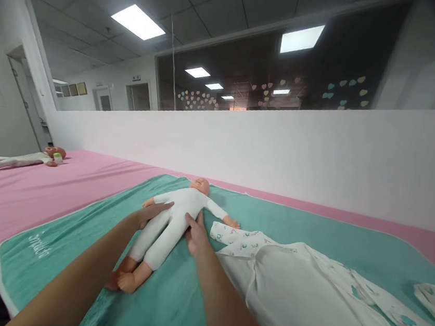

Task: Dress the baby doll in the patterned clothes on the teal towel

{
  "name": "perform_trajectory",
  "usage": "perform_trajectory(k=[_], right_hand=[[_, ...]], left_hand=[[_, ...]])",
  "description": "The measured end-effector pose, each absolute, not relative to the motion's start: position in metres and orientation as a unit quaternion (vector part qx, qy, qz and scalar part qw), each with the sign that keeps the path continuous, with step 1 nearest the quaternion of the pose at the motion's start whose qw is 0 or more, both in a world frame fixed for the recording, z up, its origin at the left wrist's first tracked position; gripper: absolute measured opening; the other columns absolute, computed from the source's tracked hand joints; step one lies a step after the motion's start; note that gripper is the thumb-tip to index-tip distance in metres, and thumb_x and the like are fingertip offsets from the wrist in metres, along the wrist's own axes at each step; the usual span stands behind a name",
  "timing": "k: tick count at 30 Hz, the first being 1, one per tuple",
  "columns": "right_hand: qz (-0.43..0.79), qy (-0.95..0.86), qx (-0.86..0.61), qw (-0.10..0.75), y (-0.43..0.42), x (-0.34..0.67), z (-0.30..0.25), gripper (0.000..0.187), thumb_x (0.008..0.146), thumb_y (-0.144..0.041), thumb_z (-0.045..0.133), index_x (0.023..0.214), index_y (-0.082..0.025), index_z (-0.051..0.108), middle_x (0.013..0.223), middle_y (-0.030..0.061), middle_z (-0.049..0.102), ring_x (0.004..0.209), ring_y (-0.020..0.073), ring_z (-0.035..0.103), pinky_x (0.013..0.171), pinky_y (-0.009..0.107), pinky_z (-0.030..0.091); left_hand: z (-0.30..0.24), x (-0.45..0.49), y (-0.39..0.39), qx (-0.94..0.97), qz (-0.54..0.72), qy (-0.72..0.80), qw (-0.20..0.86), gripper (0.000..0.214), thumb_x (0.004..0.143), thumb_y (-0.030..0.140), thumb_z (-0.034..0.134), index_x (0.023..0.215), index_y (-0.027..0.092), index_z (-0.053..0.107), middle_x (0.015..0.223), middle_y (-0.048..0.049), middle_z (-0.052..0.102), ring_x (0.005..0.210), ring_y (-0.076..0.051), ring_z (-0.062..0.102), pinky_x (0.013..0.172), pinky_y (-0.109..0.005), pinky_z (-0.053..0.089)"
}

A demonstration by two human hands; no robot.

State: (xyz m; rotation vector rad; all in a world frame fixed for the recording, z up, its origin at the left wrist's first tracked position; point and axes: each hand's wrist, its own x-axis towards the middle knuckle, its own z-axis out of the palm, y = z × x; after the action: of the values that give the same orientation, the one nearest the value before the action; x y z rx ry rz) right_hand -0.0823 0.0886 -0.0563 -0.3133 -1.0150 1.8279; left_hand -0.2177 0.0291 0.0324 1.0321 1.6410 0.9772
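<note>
Two hands touch the sides of a doll (183,206) on a green towel (63,242).
Nearest, a white garment (297,287) spreads beside the right hand (196,235), whose thumb and forefinger stand apart at the doll's waist. The left hand (152,213) lies along the other side; whether it grips cannot be told. Farther off, a second doll (13,162) lies on the pink sheet (82,174), before a white wall (265,155).

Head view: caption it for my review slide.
Left hand and right hand flank a white-suited doll on a teal blanket.
</note>
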Motion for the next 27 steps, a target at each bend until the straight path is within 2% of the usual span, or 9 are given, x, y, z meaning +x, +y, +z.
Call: perform_trajectory(k=[3, 6, 8, 11, 15, 21, 23, 25, 27], right_hand=[[0.793, -0.34, -0.082, 0.499, 0.081, -0.081, -0.049, 0.085, 0.068, -0.026, 0.067, 0.136, -0.039, 0.017, 0.129, -0.0042, 0.05, 0.113, 0.0173, 0.052, 0.093, 0.038, 0.044], [0.811, -0.298, -0.022, 0.503, 0.065, -0.076, -0.036, 0.082, 0.066, -0.022, 0.067, 0.134, -0.04, 0.024, 0.124, -0.0062, 0.055, 0.111, 0.0169, 0.053, 0.091, 0.037, 0.045], [0.817, -0.281, 0.021, 0.503, 0.049, -0.07, -0.021, 0.079, 0.064, -0.02, 0.065, 0.131, -0.04, 0.029, 0.121, -0.0064, 0.057, 0.111, 0.0178, 0.053, 0.087, 0.037, 0.048], [0.815, -0.298, 0.084, 0.489, 0.019, -0.052, 0.009, 0.077, 0.063, -0.018, 0.063, 0.13, -0.037, 0.032, 0.123, -0.0048, 0.056, 0.108, 0.02, 0.055, 0.082, 0.039, 0.051], [0.807, -0.34, 0.127, 0.466, -0.027, -0.006, 0.046, 0.076, 0.062, -0.018, 0.064, 0.13, -0.034, 0.034, 0.125, -0.0026, 0.054, 0.104, 0.0215, 0.056, 0.084, 0.043, 0.05], [0.795, -0.389, 0.076, 0.459, -0.063, 0.096, 0.046, 0.076, 0.06, -0.015, 0.068, 0.127, -0.033, 0.038, 0.125, -0.0031, 0.053, 0.107, 0.021, 0.054, 0.09, 0.041, 0.047], [0.795, -0.383, 0.02, 0.471, -0.057, 0.138, 0.031, 0.065, 0.066, -0.025, 0.068, 0.125, -0.03, 0.041, 0.122, -0.0005, 0.056, 0.105, 0.021, 0.056, 0.089, 0.04, 0.047], [0.804, -0.37, -0.064, 0.461, -0.047, 0.183, 0.014, 0.052, 0.077, -0.049, 0.057, 0.121, -0.022, 0.048, 0.112, 0.0062, 0.062, 0.098, 0.0234, 0.06, 0.083, 0.04, 0.049], [0.806, -0.38, -0.147, 0.43, -0.037, 0.226, -0.002, 0.064, 0.078, -0.065, 0.043, 0.115, -0.015, 0.054, 0.103, 0.013, 0.065, 0.096, 0.0275, 0.061, 0.079, 0.041, 0.05]], left_hand=[[0.038, -0.209, 0.025, 0.426, 0.43, 0.63, 0.487, 0.05, 0.083, 0.05, 0.046, 0.11, 0.008, 0.053, 0.083, -0.0054, 0.068, 0.078, -0.021, 0.066, 0.069, -0.029, 0.052], [0.053, -0.198, 0.007, 0.425, 0.455, 0.619, 0.478, 0.055, 0.072, 0.047, 0.063, 0.115, 0.016, 0.05, 0.087, -0.0061, 0.069, 0.073, -0.022, 0.067, 0.069, -0.034, 0.055], [0.065, -0.188, -0.015, 0.408, 0.487, 0.615, 0.466, 0.056, 0.068, 0.042, 0.069, 0.115, 0.02, 0.049, 0.083, -0.0045, 0.07, 0.069, -0.022, 0.067, 0.068, -0.036, 0.056], [0.08, -0.173, -0.055, 0.361, 0.511, 0.628, 0.464, 0.052, 0.072, 0.044, 0.065, 0.115, 0.02, 0.048, 0.075, -0.0022, 0.07, 0.067, -0.023, 0.067, 0.07, -0.037, 0.058], [0.088, -0.151, -0.102, 0.383, 0.544, 0.611, 0.429, 0.056, 0.073, 0.042, 0.064, 0.123, 0.03, 0.042, 0.085, 0.0017, 0.071, 0.074, -0.025, 0.068, 0.07, -0.037, 0.059], [0.071, -0.084, -0.108, 0.374, 0.565, 0.626, 0.385, 0.067, 0.07, 0.056, 0.058, 0.129, 0.03, 0.04, 0.101, -0.0088, 0.068, 0.087, -0.033, 0.066, 0.067, -0.043, 0.06], [0.057, -0.045, -0.1, 0.379, 0.558, 0.605, 0.423, 0.07, 0.069, 0.056, 0.059, 0.13, 0.029, 0.039, 0.105, -0.0096, 0.067, 0.091, -0.033, 0.065, 0.073, -0.043, 0.059], [0.042, 0.0, -0.093, 0.414, 0.523, 0.56, 0.492, 0.071, 0.068, 0.053, 0.062, 0.13, 0.027, 0.04, 0.108, -0.0094, 0.066, 0.095, -0.032, 0.064, 0.08, -0.041, 0.056], [0.031, 0.045, -0.088, 0.457, 0.473, 0.495, 0.568, 0.071, 0.07, 0.049, 0.063, 0.131, 0.022, 0.039, 0.11, -0.0086, 0.065, 0.099, -0.03, 0.062, 0.087, -0.039, 0.053]])
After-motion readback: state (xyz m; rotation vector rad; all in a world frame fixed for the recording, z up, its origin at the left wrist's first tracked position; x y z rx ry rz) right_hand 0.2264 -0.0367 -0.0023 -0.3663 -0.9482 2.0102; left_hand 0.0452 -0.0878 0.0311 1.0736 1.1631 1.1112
